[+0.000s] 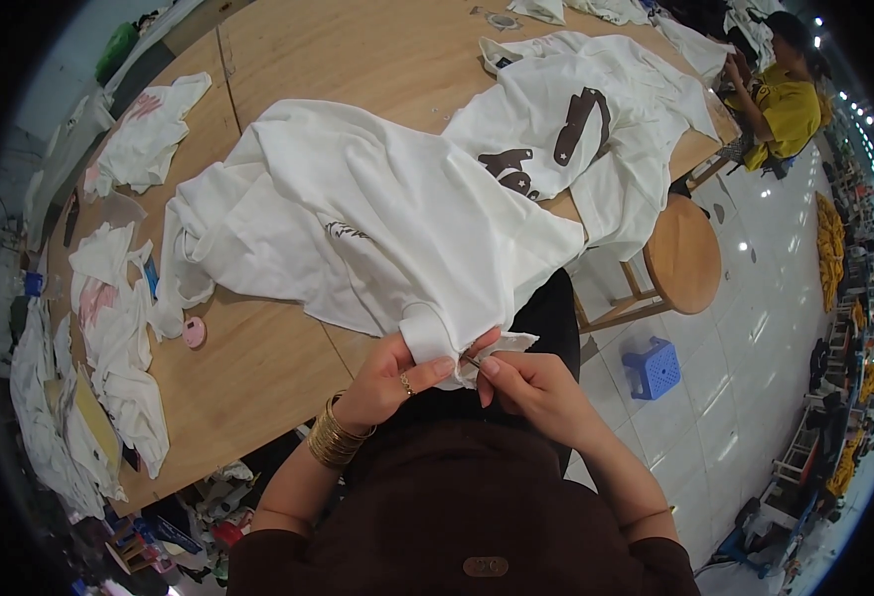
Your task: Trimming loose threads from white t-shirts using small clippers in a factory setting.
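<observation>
The white shirt (pixel 407 219) lies ahead of me, mostly on the bench (pixel 248 368), its longer spread running left to right, with its narrow near end coming down between my hands. My left hand (pixel 385 385) pinches that end; just beside it, my right hand (pixel 534 387) is closed on a thin tool (pixel 471 362), mostly hidden.

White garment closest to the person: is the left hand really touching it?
Touching. The head view shows the left hand with its thumb on the near end of the white garment, no gap between.
</observation>
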`<move>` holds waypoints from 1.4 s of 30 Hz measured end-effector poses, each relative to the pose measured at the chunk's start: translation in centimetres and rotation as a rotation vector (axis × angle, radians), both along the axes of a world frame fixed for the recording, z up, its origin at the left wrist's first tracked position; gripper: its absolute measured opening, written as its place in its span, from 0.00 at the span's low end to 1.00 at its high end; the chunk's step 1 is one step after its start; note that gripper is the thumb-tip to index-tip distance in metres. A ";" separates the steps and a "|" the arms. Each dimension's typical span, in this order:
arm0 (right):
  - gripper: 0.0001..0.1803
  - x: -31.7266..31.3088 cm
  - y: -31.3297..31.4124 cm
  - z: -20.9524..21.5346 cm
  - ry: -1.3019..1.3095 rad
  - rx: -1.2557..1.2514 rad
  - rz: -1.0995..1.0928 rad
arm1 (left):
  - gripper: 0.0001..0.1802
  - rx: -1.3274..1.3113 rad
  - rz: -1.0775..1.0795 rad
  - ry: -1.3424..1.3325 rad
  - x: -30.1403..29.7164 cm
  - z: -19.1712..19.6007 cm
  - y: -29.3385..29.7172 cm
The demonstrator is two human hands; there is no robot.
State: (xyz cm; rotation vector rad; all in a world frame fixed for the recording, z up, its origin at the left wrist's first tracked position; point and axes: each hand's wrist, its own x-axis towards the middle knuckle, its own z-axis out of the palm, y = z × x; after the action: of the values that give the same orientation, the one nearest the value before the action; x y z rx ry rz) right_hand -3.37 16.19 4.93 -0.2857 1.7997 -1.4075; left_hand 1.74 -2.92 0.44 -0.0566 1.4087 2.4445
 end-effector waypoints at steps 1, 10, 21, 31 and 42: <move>0.22 0.0 0.0 0.0 -0.008 0.007 0.005 | 0.19 0.006 -0.001 0.004 0.0 0.1 0.0; 0.22 -0.1 -0.2 -0.1 0.001 -0.028 0.004 | 0.20 0.022 -0.003 -0.001 0.1 -0.2 -0.1; 0.21 0.2 -0.3 -0.5 -0.008 -0.058 -0.008 | 0.27 -0.046 -0.063 -0.024 0.1 0.0 -0.4; 0.18 0.2 -0.2 -0.3 0.126 0.016 0.020 | 0.20 0.085 -0.021 -0.020 0.2 -0.6 -0.4; 0.18 0.3 -0.3 0.4 0.221 0.074 0.042 | 0.20 0.118 -0.039 -0.042 0.2 -0.6 -0.5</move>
State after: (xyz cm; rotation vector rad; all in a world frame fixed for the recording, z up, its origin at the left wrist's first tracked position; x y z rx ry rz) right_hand -3.09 15.90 5.31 -0.4525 2.0072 -1.3182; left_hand 1.90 -3.47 -0.20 -0.0525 1.2338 2.4745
